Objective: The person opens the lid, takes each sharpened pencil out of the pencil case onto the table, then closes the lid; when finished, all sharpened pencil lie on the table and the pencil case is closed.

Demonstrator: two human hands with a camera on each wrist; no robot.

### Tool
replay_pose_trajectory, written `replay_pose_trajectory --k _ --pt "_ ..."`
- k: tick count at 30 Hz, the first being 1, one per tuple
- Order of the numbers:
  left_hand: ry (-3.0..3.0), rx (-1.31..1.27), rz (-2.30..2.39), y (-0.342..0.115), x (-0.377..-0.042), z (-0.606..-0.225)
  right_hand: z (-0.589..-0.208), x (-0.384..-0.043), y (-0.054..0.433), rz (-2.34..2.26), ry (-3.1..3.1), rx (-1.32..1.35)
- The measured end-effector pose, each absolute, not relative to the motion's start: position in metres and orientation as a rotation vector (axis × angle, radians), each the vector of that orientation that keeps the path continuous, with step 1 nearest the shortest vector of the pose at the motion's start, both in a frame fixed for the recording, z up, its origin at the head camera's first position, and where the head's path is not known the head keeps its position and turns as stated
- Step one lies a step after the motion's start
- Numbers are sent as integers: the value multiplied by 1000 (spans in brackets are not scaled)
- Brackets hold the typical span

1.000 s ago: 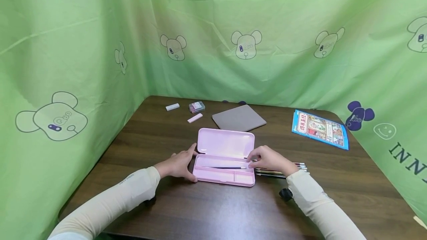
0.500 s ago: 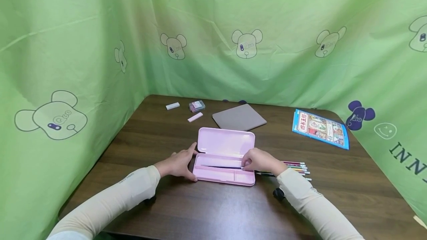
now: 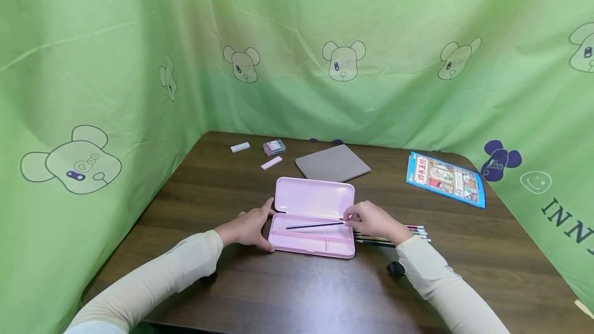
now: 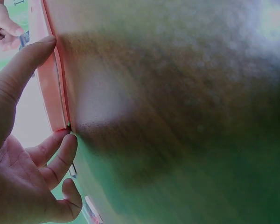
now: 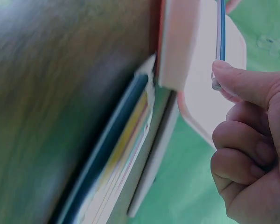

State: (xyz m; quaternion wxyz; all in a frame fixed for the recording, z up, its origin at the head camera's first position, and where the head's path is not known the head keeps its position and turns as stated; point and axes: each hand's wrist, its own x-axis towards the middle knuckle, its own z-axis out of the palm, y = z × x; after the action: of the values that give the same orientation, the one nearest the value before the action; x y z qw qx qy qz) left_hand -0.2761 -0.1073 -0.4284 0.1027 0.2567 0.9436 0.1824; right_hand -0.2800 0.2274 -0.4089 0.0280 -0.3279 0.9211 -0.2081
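Observation:
A pink pencil case [image 3: 297, 244] lies with its lid [image 3: 315, 197] raised in the head view. My left hand [image 3: 248, 228] holds its left end, thumb at the front edge and index finger at the back corner, as the left wrist view shows on the case [image 4: 49, 93]. My right hand [image 3: 373, 220] pinches the end of a dark pencil [image 3: 315, 225] between thumb and index finger, slanted over the back compartment. In the right wrist view, the pencil [image 5: 220, 32] has a metal-like tip below the thumb. Several more pencils [image 3: 376, 243] lie right of the case, partly behind my right hand.
Behind the case lies a flat grey slab [image 3: 333, 164] like a closed laptop. A blue-edged picture book [image 3: 446, 178] is at the back right. At the back left are a small clear box [image 3: 274, 148], a white block [image 3: 240, 148] and a pink strip [image 3: 271, 163].
My right hand went left over the pencil in the case, then came back right. The pencil's right end is now lifted in its fingers. My left hand has stayed in place.

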Motion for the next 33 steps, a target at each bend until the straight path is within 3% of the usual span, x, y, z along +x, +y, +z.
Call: replay_pose_trajectory --k 33 --pt "2773 745 534 -107 -274 -424 -399 -236 347 -769 2899 -576"
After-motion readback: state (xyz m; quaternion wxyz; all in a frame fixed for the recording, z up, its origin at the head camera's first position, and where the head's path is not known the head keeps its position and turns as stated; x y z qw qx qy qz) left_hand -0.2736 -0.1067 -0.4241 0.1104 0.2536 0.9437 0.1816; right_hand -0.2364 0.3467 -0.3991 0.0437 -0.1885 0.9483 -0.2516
